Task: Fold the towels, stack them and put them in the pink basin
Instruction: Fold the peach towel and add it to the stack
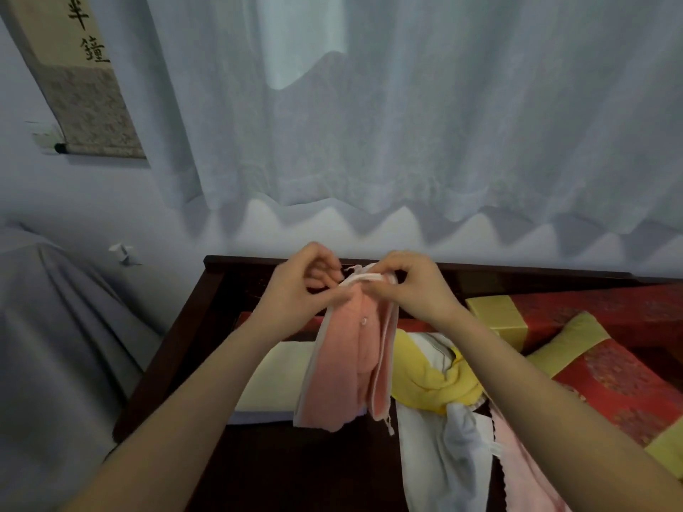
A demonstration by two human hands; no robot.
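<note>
Pink towel point(343, 364) hangs with its long axis vertical, just left of the yellow towel point(432, 382); my left hand point(299, 290) and right hand point(414, 286) each pinch its top edge, close together, equally placed for folding.

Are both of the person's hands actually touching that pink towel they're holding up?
Touching. In the head view the left hand and the right hand both pinch the top edge of the pink towel, which hangs from them.

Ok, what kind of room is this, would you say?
Probably a bedroom or sitting room at home: sheer white curtains, a calligraphy scroll on the wall, and a dark wooden bench with red and gold cushions.
</note>
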